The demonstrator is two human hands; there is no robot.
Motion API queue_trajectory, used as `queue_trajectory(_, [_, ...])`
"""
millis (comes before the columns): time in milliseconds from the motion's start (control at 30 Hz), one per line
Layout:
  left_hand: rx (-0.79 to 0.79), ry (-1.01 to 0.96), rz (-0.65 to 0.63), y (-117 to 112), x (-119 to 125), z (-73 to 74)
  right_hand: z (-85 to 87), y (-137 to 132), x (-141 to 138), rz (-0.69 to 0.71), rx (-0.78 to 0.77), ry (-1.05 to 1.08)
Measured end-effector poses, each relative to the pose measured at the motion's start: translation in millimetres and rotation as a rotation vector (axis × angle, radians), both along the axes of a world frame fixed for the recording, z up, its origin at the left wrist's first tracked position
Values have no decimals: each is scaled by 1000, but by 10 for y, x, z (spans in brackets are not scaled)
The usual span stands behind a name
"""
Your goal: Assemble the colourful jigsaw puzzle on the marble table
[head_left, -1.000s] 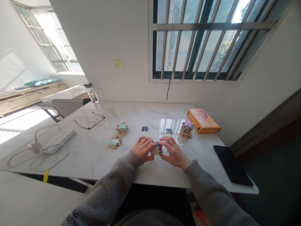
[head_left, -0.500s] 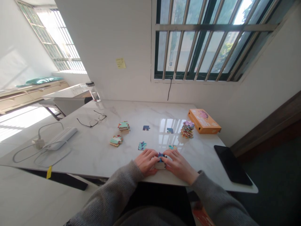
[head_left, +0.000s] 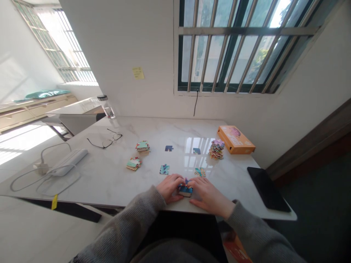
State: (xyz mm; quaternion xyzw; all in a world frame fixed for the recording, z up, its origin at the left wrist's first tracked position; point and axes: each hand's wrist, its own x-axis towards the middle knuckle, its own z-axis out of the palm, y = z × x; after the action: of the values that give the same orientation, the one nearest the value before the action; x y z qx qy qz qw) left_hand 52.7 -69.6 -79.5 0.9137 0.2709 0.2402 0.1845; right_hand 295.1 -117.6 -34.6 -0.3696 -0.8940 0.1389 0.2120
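My left hand [head_left: 169,187] and my right hand [head_left: 205,192] rest on the white marble table [head_left: 109,175] near its front edge. Both are curled around a small stack of puzzle pieces [head_left: 185,189] held between their fingertips. Just beyond the hands lie two single pieces, a teal one [head_left: 164,169] and another [head_left: 200,172]. Farther back lie two more single blue pieces [head_left: 169,148] [head_left: 196,151].
Two small stacks of pieces [head_left: 143,147] [head_left: 133,163] sit at the left, a taller stack [head_left: 216,149] beside an orange box [head_left: 236,139] at the right. Glasses [head_left: 104,141], a power strip with cables [head_left: 68,161], a bottle [head_left: 105,106] and a black tablet [head_left: 267,188] also lie here.
Both hands drew the stack back toward the table's front edge. Two single pieces now lie on the table where the hands were.
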Motion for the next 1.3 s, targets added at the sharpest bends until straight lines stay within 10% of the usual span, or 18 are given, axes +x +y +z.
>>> queue_trajectory(1300, [91, -167, 27, -65, -60, 169, -93, -1, -4, -18, 24, 250])
